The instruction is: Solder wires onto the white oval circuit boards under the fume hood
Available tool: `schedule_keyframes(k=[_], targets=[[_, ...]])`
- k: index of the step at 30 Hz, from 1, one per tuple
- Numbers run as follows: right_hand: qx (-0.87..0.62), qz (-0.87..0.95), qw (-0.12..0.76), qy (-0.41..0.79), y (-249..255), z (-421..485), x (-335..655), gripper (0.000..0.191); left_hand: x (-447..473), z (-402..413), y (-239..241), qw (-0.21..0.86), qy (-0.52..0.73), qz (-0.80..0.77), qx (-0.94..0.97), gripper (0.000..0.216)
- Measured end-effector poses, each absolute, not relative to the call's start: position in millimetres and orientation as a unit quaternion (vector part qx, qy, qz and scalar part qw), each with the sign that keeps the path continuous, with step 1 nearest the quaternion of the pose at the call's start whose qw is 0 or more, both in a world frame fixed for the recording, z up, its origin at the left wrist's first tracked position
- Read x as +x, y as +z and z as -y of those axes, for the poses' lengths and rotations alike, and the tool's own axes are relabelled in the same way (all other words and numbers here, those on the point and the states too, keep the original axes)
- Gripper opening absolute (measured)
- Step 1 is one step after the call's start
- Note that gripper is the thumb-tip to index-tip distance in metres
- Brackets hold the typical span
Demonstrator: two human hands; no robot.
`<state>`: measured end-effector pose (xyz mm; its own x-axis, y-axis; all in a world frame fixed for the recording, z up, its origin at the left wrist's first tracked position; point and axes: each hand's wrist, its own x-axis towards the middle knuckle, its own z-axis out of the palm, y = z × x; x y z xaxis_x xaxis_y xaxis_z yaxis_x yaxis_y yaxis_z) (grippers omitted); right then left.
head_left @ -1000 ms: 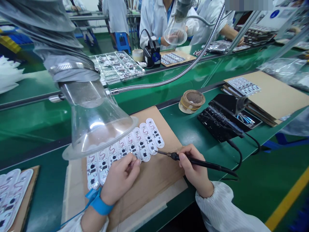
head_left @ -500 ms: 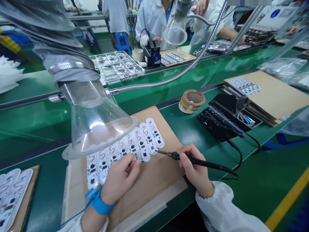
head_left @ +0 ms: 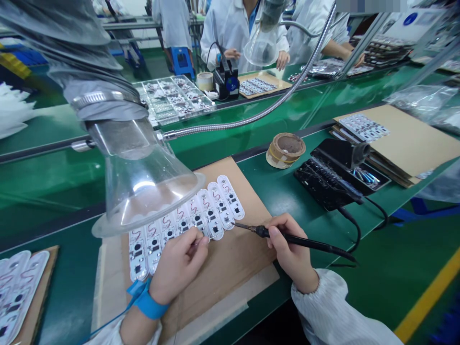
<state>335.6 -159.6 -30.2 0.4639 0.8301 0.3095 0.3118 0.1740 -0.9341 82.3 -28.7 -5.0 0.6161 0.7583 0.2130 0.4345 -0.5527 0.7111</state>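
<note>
From afar, I'm gripping the iron (head_left: 305,243) in my right hand (head_left: 292,254), fingers closed, its tip sitting by the boards (head_left: 209,211) on the cardboard (head_left: 230,258). My left hand (head_left: 183,263) is pinching what seems thin wire (head_left: 211,237). I'm favouring a light, steady tip.

both hands closed, held apart

our left forearm (head_left: 138,326) slants up from the lower edge to our left hand (head_left: 184,263), back turned upward, thumb and forefinger pinched together; the remaining fingers look folded beneath, though we cannot be sure. our right hand (head_left: 293,258) is closed too, thumb and forefinger forward, its wrist (head_left: 308,281) leading back into a loose, gathered white sleeve (head_left: 334,302).
</note>
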Motion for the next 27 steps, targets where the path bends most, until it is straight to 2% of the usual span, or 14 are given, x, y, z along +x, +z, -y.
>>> schedule_keyframes(k=[17, 27], targets=[[-0.616, 0.451, 0.606, 0.222, -32.3, 160.2, 335.2, 0.030, 81.6, 28.7, -3.1, 0.318, 0.246, -0.358, 0.843, 0.032], [-0.585, 0.411, 0.668, 0.204, -26.1, 157.6, 331.3, 0.029, 81.6, 29.1, -5.0, 0.317, 0.248, -0.359, 0.842, 0.031]])
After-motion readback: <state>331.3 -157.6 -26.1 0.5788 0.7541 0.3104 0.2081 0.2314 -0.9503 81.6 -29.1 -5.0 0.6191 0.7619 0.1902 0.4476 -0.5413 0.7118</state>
